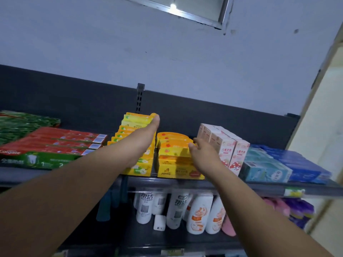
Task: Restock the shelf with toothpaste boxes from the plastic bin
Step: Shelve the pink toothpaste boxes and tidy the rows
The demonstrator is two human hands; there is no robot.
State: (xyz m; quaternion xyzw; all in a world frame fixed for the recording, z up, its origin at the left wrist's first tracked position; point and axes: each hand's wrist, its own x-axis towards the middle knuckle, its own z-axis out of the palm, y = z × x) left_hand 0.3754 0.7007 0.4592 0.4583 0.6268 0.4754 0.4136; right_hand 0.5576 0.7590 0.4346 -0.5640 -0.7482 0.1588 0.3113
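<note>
Bare and outstretched, the person's left arm (74, 173) and right arm (250, 201) reach up and away toward a dark metal shelf (259, 188). At the middle of that shelf sits a stack of flat orange cardboard toothpaste boxes (172, 145).

Touching the orange stack on its left is a taller stack of yellow toothpaste boxes printed with green apples (130, 129). The left hand (153, 125), arm fully stretched, lies edge-on against the top of the yellow stack, at the end nearest the orange stack. Its fingers are hidden behind the boxes, so whether it grips one cannot be told.

The right hand (204, 154) rests at the right end of the orange stack, fingers loosely spread and touching the upper boxes, holding nothing.

Just right of the orange stack stand upright pink-and-white cartons (226, 149). Well to its left lie long red Colgate boxes (55, 143). Below it stand white plastic bottles (178, 206). The plastic bin is out of view.

The step in hand looks like seating and squaring the two stacks. To do it well, the left hand should probably push the top yellow box fully back while the right hand steadies the orange stack. The ends should be kept flush so nothing slides off the front edge.
</note>
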